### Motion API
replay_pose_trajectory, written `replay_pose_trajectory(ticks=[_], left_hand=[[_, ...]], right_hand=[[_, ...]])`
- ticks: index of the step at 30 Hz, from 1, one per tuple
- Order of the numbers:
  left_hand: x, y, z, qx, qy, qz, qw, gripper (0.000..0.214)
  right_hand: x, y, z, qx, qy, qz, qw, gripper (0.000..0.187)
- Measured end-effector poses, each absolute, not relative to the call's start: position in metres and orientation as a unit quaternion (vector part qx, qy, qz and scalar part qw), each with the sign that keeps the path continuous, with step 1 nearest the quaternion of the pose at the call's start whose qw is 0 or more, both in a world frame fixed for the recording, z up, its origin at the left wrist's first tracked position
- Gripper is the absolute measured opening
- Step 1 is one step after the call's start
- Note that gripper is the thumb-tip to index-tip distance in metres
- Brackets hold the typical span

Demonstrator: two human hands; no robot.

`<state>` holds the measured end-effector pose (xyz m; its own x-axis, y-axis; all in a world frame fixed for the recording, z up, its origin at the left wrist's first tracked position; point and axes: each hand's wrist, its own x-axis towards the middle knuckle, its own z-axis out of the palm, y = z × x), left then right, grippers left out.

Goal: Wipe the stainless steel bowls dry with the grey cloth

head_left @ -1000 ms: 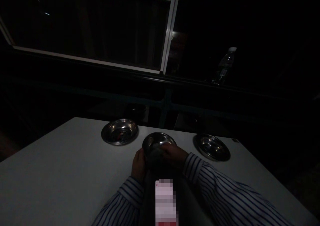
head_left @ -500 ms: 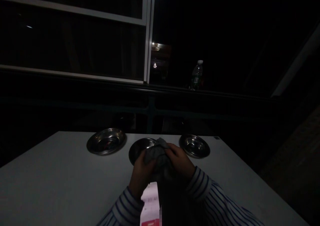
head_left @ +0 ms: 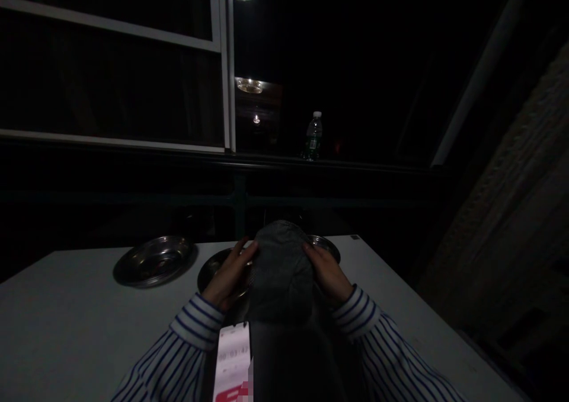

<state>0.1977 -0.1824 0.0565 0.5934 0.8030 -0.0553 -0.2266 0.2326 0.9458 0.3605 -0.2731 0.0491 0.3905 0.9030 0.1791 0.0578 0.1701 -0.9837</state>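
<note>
A grey cloth (head_left: 283, 271) is stretched upright between my hands in front of me. My left hand (head_left: 229, 276) is closed on its left edge, and my right hand (head_left: 329, 273) grips the right edge with the thumb on the near side. Behind my left hand is a metal bowl (head_left: 208, 270), partly covered by the hand and cloth. Another metal bowl (head_left: 331, 249) shows in part past my right hand. Further left lies a wide metal bowl (head_left: 153, 262), with something indistinct in it.
On the white table (head_left: 80, 325), a lit phone (head_left: 232, 360) showing a timer is near my left sleeve. Beyond the table, a plastic bottle (head_left: 313, 138) stands on the dark window sill. A white window frame (head_left: 227, 64) rises behind. A curtain-like fabric (head_left: 502, 224) hangs at right.
The bunched cloth has been spread out flat and raised, and my hands have moved apart to its two sides. The view has turned right, so the bowls and bottle appear further left.
</note>
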Motion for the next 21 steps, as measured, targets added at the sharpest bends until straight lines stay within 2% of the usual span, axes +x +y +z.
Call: replay_pose_trajectory(ticks=[3, 5, 6, 9, 10, 12, 15, 19, 21], left_hand=[[0.198, -0.198, 0.053, 0.592, 0.269, 0.316, 0.691, 0.087], [0.198, -0.201, 0.051, 0.676, 0.256, 0.296, 0.625, 0.091], [0.198, -0.201, 0.050, 0.722, 0.247, 0.286, 0.579, 0.083], [0.201, -0.195, 0.051, 0.824, 0.224, 0.262, 0.450, 0.033], [0.201, -0.193, 0.052, 0.835, 0.218, 0.261, 0.433, 0.023], [0.202, -0.191, 0.052, 0.824, 0.216, 0.269, 0.450, 0.023], [0.204, -0.190, 0.049, 0.742, 0.241, 0.297, 0.550, 0.025], [0.216, -0.196, 0.040, 0.604, 0.280, 0.361, 0.653, 0.025], [0.226, -0.201, 0.039, 0.565, 0.299, 0.390, 0.662, 0.023]], right_hand=[[0.361, -0.273, 0.051, -0.588, -0.433, 0.261, 0.631, 0.042], [0.362, -0.272, 0.051, -0.615, -0.441, 0.219, 0.615, 0.042], [0.363, -0.271, 0.051, -0.627, -0.448, 0.202, 0.604, 0.042], [0.368, -0.271, 0.050, -0.655, -0.473, 0.173, 0.563, 0.039], [0.370, -0.271, 0.050, -0.663, -0.480, 0.171, 0.549, 0.039], [0.374, -0.273, 0.050, -0.671, -0.488, 0.185, 0.527, 0.038], [0.377, -0.277, 0.048, -0.669, -0.454, 0.229, 0.542, 0.042], [0.369, -0.289, 0.041, -0.654, -0.424, 0.176, 0.601, 0.074], [0.362, -0.293, 0.033, -0.631, -0.468, 0.174, 0.593, 0.077]])
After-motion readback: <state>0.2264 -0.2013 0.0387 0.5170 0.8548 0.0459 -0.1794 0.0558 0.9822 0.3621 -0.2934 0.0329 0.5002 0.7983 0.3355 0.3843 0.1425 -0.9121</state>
